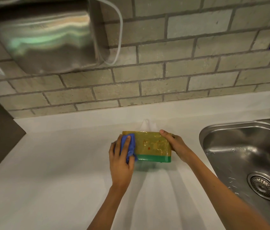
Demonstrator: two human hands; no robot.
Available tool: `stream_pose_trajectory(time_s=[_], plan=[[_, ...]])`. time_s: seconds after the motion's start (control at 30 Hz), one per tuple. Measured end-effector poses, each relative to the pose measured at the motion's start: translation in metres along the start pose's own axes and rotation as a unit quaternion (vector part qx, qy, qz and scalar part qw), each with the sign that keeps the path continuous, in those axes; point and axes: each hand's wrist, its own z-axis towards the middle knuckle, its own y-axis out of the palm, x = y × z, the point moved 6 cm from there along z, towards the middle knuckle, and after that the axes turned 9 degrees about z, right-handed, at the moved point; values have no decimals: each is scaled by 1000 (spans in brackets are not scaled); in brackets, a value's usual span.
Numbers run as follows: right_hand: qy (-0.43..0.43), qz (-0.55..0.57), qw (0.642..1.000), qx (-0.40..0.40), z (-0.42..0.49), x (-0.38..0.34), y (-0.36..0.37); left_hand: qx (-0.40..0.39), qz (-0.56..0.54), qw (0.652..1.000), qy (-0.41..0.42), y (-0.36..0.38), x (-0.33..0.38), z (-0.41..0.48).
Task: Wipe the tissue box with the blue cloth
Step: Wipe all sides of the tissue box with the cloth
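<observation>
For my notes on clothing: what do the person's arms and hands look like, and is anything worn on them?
Both forearms are bare as far as the picture shows, with no sleeves in view. The left hand and right hand wear no gloves. I see no rings, watch or bracelet on them.

Both bare forearms reach forward over the counter, the left hand (121,161) lying palm down with fingers extended and pressing the blue cloth (131,147) flat, the right hand (175,144) curled around the tissue box (152,146) at its right end, thumb on top.
</observation>
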Motion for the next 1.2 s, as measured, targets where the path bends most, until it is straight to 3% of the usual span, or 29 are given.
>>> stream_pose_trajectory(time_s=[0.13,0.23,0.37,0.43,0.57,0.73,0.87,1.03,1.2], plan=[[3,0,1000,-4,2,1,0,-15,18,999,-45,6,17,26],[3,-5,1000,-2,4,2,0,-33,97,994,29,13,33,18],[2,-19,1000,-14,5,0,0,1,127,984,128,14,18,-12],[1,-19,1000,-19,4,0,0,-6,88,992,92,9,7,-12],[1,-14,1000,-21,3,0,0,-35,0,998,-57,8,6,20],[10,-8,1000,-17,3,1,0,-41,33,998,26,9,39,33],[21,-3,1000,-15,2,2,0,4,-52,997,-56,5,24,37],[17,3,1000,-14,0,2,2,-30,64,984,-163,21,22,39],[12,-4,1000,-9,0,1,1,-46,83,992,-86,17,24,21]])
